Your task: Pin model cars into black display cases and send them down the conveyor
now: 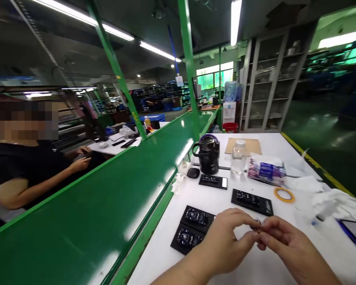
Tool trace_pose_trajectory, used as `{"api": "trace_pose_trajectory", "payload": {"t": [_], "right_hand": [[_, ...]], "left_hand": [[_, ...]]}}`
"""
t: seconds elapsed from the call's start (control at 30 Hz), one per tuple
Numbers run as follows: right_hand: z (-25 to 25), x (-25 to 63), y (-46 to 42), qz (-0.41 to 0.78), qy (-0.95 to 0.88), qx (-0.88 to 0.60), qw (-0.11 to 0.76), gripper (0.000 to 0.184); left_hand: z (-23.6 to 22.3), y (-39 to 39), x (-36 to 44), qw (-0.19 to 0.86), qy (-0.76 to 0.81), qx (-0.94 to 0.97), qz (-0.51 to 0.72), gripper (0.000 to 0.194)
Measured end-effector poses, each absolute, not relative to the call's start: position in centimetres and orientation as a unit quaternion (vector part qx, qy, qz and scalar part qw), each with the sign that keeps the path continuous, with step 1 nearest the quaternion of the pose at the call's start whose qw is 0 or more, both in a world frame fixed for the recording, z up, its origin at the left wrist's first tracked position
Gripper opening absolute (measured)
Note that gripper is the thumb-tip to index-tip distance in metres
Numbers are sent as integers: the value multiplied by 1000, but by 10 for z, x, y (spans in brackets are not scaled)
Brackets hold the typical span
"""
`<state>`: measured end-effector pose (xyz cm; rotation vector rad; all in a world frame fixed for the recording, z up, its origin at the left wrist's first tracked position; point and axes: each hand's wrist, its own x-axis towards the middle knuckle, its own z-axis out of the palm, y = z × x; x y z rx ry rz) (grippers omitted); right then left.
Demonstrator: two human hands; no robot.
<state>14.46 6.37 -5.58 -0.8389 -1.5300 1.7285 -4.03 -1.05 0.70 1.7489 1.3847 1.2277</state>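
Above the white worktable (154, 253), my left hand (230, 239) and my right hand (287, 243) meet fingertip to fingertip. Both are closed in a pinch around a small dark piece (256, 225), mostly hidden by the fingers; its kind cannot be made out. Just beyond the hands, a dark model car (247, 197) rests on a black base plate (265, 206). Left of my left hand lie two more dark model cars, one (195, 216) behind the other (189, 237), on black bases partly covered by that hand. Farther back another model car (210, 179) sits on its own base.
A black jug (209, 154), a clear bottle (239, 156), a printed pouch (267, 169) and a yellow tape roll (284, 194) stand or lie farther back. White cloth (341, 208) and a tablet-like device (354, 235) are at right. Beyond the green partition (106, 198) sits a co-worker (32, 170).
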Motion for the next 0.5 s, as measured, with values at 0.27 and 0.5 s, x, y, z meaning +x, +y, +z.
{"api": "trace_pose_trajectory", "payload": {"t": [0.27, 0.5], "right_hand": [[-33, 129, 45, 712, -531, -285, 361, 38], [-38, 128, 46, 680, -548, -317, 370, 40]], "left_hand": [[6, -5, -39, 371, 551, 590, 459, 9], [0, -5, -40, 387, 501, 574, 519, 12]]}}
